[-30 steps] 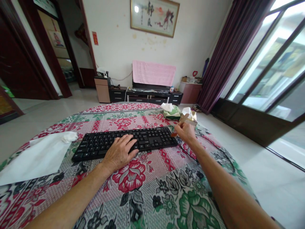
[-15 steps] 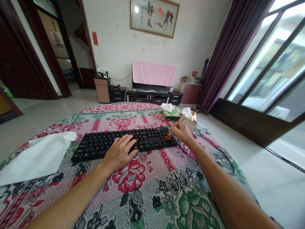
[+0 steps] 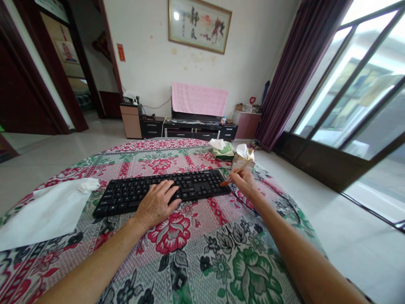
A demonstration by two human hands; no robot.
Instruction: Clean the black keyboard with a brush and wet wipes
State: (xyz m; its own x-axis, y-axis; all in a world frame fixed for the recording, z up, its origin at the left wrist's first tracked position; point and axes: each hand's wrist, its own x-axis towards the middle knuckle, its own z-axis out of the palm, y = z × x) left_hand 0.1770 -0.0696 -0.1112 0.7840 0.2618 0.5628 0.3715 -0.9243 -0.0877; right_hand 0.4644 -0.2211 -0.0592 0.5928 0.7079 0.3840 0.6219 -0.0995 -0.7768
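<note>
A black keyboard (image 3: 139, 192) lies across a round table covered with a floral cloth (image 3: 202, 253). My left hand (image 3: 156, 204) rests flat on the keyboard's front edge, fingers spread over the keys. My right hand (image 3: 243, 182) is closed around a small brush (image 3: 230, 176) with a wooden handle. The brush's orange-brown tip touches the keyboard's right end. A thin black cable (image 3: 249, 202) runs off the keyboard's right side across the cloth.
A white cloth (image 3: 47, 209) lies at the table's left. A green tissue pack (image 3: 225, 150) and a tissue box (image 3: 243, 157) sit at the far right rim. Beyond are a low TV cabinet (image 3: 190, 126), a pink towel, curtains and glass doors.
My right hand has moved left and down, bringing the brush tip from beside the keyboard onto its right end. My left hand has stayed put. The view shifted slightly.
</note>
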